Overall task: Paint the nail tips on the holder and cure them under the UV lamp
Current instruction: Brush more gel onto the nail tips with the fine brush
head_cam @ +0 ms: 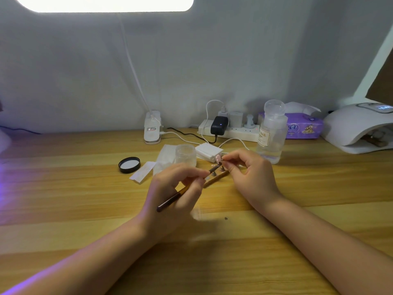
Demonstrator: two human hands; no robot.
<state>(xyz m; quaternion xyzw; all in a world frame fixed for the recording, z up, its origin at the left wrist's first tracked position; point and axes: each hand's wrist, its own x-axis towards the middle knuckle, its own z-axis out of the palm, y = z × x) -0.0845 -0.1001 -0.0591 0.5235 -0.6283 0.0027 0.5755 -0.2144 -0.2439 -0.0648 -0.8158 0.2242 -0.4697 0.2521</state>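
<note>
My left hand (172, 196) grips a slim dark brush (172, 199), its tip pointing up and right at a pale pink nail tip (218, 159). My right hand (248, 173) pinches the small stand that carries this nail tip, lifted above the table. Below them lies a wooden holder strip (214, 179) with further small stands on it. The white UV lamp (357, 128) sits at the far right of the table, with a holder visible inside its opening.
A small clear jar (185, 155) stands on tissue behind my hands, its black lid (129, 165) to the left. A clear liquid bottle (271, 133), purple wipes pack (302, 127), power strip (229, 130), small white box (208, 152) and clip lamp base (152, 129) line the back.
</note>
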